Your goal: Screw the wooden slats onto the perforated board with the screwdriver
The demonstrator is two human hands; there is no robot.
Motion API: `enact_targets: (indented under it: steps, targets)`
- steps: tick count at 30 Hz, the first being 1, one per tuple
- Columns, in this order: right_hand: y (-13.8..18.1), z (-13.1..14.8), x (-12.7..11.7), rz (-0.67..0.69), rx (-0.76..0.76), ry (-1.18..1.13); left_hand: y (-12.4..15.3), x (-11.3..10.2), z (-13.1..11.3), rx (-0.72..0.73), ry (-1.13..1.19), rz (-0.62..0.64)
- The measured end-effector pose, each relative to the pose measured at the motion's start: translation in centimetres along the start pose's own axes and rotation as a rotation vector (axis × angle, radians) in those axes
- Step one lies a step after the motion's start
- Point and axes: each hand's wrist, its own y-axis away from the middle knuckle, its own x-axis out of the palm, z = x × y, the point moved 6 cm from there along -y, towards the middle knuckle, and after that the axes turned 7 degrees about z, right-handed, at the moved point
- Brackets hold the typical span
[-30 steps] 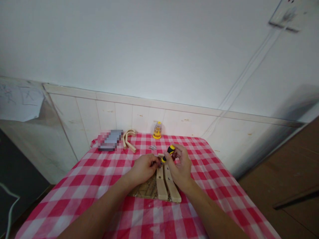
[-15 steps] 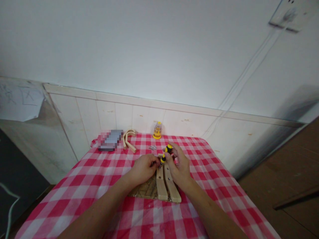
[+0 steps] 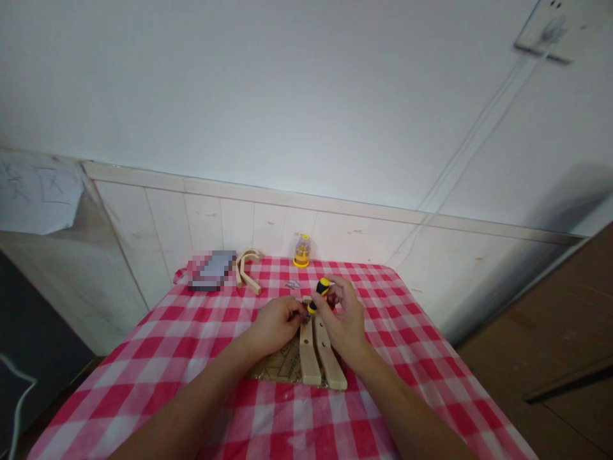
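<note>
My right hand (image 3: pixel 341 322) is closed around a yellow-and-black screwdriver (image 3: pixel 318 294), tip angled down toward the far end of two wooden slats (image 3: pixel 317 358). My left hand (image 3: pixel 276 323) is pinched shut at the slats' far end, right by the screwdriver tip; what it pinches is too small to make out. The slats lie on a flat engraved wooden board (image 3: pixel 280 365) on the red-and-white checked tablecloth (image 3: pixel 191 332).
Curved wooden pieces (image 3: pixel 248 269), a blurred grey object (image 3: pixel 213 270) and a yellow bit holder (image 3: pixel 301 250) stand at the table's far edge against the wall panelling. A few small metal screws (image 3: pixel 292 284) lie beyond my hands. A dark floor drops off to the right.
The screwdriver handle has tipped more upright and shifted slightly left in my right hand. My left hand has stayed in place.
</note>
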Motion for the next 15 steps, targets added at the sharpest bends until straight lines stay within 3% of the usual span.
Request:
enact_targets:
  steps: [15]
  targets:
    - [0.15, -0.28, 0.0, -0.047, 0.011, 0.013, -0.12, 0.23, 0.42, -0.002, 0.031, -0.014]
